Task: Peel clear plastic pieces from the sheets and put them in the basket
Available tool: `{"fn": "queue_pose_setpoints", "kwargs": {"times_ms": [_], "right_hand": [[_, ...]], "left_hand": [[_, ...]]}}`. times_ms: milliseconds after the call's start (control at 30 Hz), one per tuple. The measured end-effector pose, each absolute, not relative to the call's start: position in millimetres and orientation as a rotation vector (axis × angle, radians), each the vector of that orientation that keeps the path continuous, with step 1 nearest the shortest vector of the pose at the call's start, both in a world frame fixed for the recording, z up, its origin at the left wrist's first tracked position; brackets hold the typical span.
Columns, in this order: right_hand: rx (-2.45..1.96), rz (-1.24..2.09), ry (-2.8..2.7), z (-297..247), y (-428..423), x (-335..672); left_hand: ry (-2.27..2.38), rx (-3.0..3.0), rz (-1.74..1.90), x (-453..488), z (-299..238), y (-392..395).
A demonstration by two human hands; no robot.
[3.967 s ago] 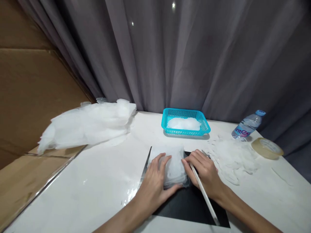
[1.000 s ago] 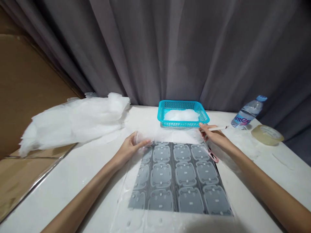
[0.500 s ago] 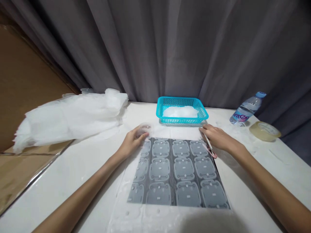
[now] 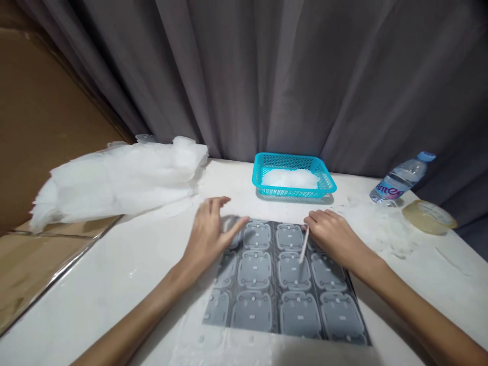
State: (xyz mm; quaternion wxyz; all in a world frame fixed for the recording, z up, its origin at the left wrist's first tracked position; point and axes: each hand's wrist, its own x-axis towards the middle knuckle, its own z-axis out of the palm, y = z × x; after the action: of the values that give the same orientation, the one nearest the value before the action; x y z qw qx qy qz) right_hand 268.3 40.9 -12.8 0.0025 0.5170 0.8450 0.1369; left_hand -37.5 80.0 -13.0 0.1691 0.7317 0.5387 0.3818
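Note:
A dark grey sheet (image 4: pixel 275 274) with rows of pale rounded-square shapes lies on the table, and clear film (image 4: pixel 213 338) stretches past its left and near edges. My left hand (image 4: pixel 209 229) is over the sheet's far left corner, fingers apart, thumb pointing right and touching or just above the far edge. At the far right part of the sheet, my right hand (image 4: pixel 328 231) is closed around a slender white tool (image 4: pixel 304 246); its blurred end points down over the sheet. The tool's exact kind is unclear.
A turquoise basket (image 4: pixel 293 192) holding white translucent pieces (image 4: pixel 292 179) stands behind the sheet. To the left rests a pile of white translucent sheets (image 4: pixel 125 178), near a cardboard box (image 4: pixel 49 127). At right are a water bottle (image 4: pixel 400 180), a tape roll (image 4: pixel 429 216) and clear scraps (image 4: pixel 391 229).
My left hand has let go of a crumpled clear piece and spread its fingers. My right hand has shifted left onto the sheet, its slender tool now swung inward. The view has turned slightly left.

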Motion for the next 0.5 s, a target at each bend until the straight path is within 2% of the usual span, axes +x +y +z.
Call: {"fn": "queue_pose_setpoints", "kwargs": {"times_ms": [133,300,500], "right_hand": [[1.541,0.510,2.681,-17.0,30.1,243.3],[1.598,0.565,2.748,-19.8,26.6,236.2],[1.630,0.787,2.834,-26.8,32.1,238.5]], "left_hand": [[1.171,1.933,0.693,-10.0,-6.2,45.1],[1.132,2.150,0.512,5.0,-13.0,31.0],[1.093,2.598,0.275,16.6,-28.5,30.3]]}}
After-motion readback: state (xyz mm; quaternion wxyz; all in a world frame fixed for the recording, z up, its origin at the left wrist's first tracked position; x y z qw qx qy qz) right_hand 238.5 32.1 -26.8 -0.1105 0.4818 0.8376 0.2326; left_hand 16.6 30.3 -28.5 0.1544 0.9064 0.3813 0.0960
